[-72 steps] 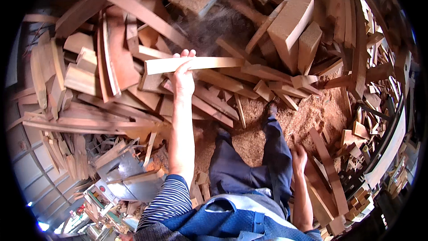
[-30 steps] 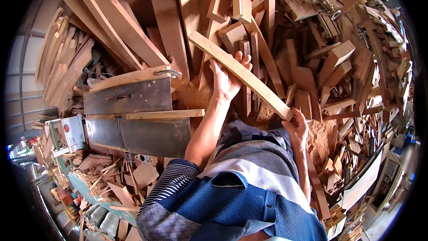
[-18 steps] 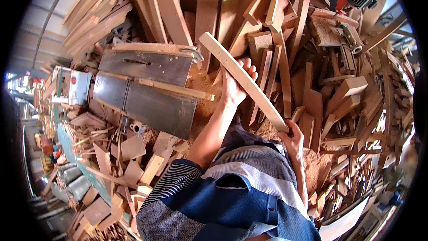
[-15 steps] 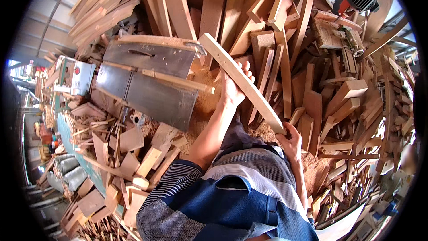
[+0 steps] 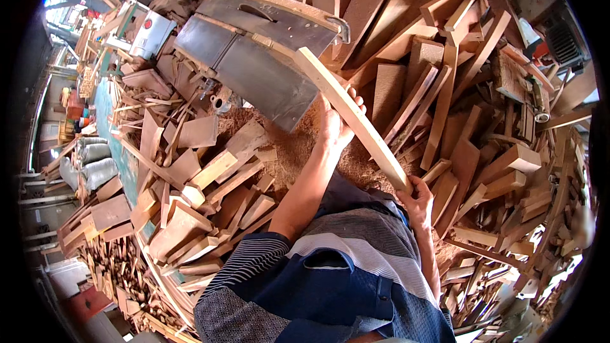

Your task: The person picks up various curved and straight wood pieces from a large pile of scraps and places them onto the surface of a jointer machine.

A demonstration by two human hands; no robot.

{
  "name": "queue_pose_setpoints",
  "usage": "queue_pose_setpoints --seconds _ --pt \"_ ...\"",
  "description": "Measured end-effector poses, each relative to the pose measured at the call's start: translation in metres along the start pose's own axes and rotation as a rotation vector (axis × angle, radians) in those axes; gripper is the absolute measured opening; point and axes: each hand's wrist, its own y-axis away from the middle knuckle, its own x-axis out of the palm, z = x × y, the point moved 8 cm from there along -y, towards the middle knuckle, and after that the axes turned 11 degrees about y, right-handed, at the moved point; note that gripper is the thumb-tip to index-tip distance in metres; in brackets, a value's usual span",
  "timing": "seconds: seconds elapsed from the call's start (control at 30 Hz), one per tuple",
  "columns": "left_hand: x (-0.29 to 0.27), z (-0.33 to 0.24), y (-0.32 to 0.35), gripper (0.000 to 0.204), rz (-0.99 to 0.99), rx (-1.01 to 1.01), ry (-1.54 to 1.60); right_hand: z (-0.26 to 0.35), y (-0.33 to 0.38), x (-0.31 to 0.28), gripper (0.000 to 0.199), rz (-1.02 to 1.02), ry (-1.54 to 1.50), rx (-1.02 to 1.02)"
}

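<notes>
A long, straight wooden strip (image 5: 357, 122) slants in front of my body, its far end up and to the left. My left hand (image 5: 334, 128) is closed around its middle from below, with fingertips showing past the far edge. At the near end my right hand (image 5: 417, 203) grips the strip between thumb and fingers. Past the strip's far end lies a dark metal saw table (image 5: 264, 79) with a wooden guide strip across it and a curved slot in its top. In this view the strip's far end overlaps the table's right side; whether they touch I cannot tell.
Loose boards (image 5: 381, 25) lean beyond my hands. Offcuts (image 5: 197, 133) are heaped at the left, and more scrap wood (image 5: 508, 171) fills the right. Sawdust (image 5: 289, 159) covers the floor by the saw. A pale box with a red button (image 5: 151, 37) stands at the far left.
The view has turned, so the saw table and wood piles sit further right. The strip stays in both hands, and its far end now overlaps the saw table's edge in the picture.
</notes>
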Motion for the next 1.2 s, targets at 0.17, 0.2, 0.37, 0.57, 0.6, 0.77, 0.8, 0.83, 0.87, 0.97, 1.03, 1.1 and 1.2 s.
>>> queue_pose_setpoints --seconds 0.17,0.2,0.37,0.57,0.6,0.77,0.8,0.83,0.87,0.97,1.03,1.1,1.2 --pt "-0.023 -0.059 0.009 0.078 -0.088 0.024 -0.029 0.008 -0.02 0.045 0.048 0.039 -0.215 0.033" --pt "-0.024 -0.078 0.009 0.077 -0.073 0.051 -0.042 0.015 -0.025 0.06 0.044 0.069 -0.253 0.027" --pt "-0.049 -0.202 0.009 0.07 0.004 0.173 -0.08 0.022 -0.049 0.142 0.038 0.093 -0.568 0.152" --pt "-0.068 -0.327 0.024 0.066 -0.206 0.298 -0.24 0.056 -0.069 0.235 0.033 0.077 -0.656 0.164" --pt "-0.068 -0.34 0.026 0.066 -0.178 0.3 -0.257 0.063 -0.073 0.244 0.036 0.095 -0.641 0.163" --pt "-0.07 -0.385 0.038 0.065 -0.203 0.385 -0.298 0.08 -0.09 0.272 0.04 0.118 -0.609 0.148" --pt "-0.069 -0.392 0.039 0.064 -0.201 0.388 -0.296 0.087 -0.094 0.277 0.04 0.109 -0.624 0.126" --pt "-0.07 -0.397 0.041 0.063 -0.2 0.39 -0.295 0.093 -0.096 0.28 0.039 0.109 -0.632 0.124" --pt "-0.072 -0.402 0.043 0.062 -0.184 0.399 -0.292 0.099 -0.097 0.282 0.039 0.109 -0.64 0.122" --pt "-0.075 -0.41 0.048 0.057 -0.152 0.422 -0.298 0.108 -0.102 0.289 0.036 0.107 -0.679 0.118" --pt "-0.07 -0.415 0.052 0.053 -0.154 0.443 -0.313 0.111 -0.104 0.294 0.035 0.099 -0.705 0.123" --pt "-0.065 -0.418 0.056 0.045 -0.134 0.45 -0.281 0.113 -0.107 0.297 0.035 0.14 -0.713 0.09" --pt "-0.059 -0.42 0.058 0.036 -0.109 0.497 -0.342 0.12 -0.11 0.296 0.035 0.181 -0.726 0.059"
